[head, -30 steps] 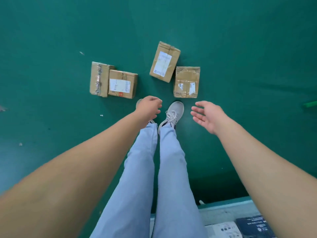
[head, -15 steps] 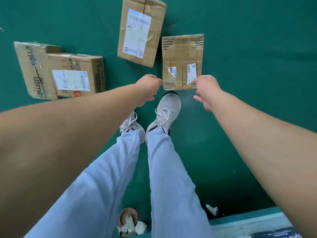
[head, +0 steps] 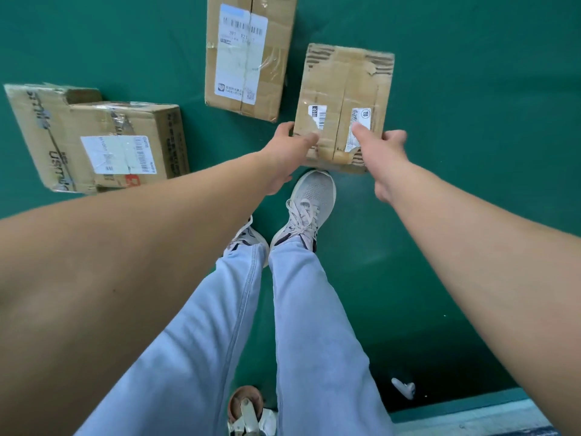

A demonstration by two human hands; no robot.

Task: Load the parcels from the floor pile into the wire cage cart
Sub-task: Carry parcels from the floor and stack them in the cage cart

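A: What are the two hands doing?

B: Both are gripping the flat, worn brown cardboard parcel with two small white stickers (head: 344, 102). The left hand (head: 289, 152) is closing on its near left corner, thumb lying on the top face. The right hand (head: 379, 154) is closing on its near right corner, thumb pressing on the torn sticker there.

A: Where is that parcel lying?

B: It is sitting just beyond the toe of the light grey mesh sneaker (head: 306, 209), on or barely above the dark green floor (head: 478, 121); whether it is touching the floor cannot be told.

A: And the other parcels, relative to the held one?

B: The taller brown cardboard box with a long white shipping label (head: 248, 55) is lying just to its left and a little farther away, the two nearly touching. The brown cardboard box with a square white label (head: 125, 146) is resting well to the left, leaning against a printed brown carton (head: 37, 133) behind it.

A: What is showing nearer the camera?

B: Light blue denim trouser legs (head: 283, 325) are filling the centre. A brown swivel caster wheel in a pale metal fork (head: 246, 410) is standing at the bottom edge, straight back from the held parcel. A small white scrap (head: 404, 388) is lying on the floor to the right of the caster.
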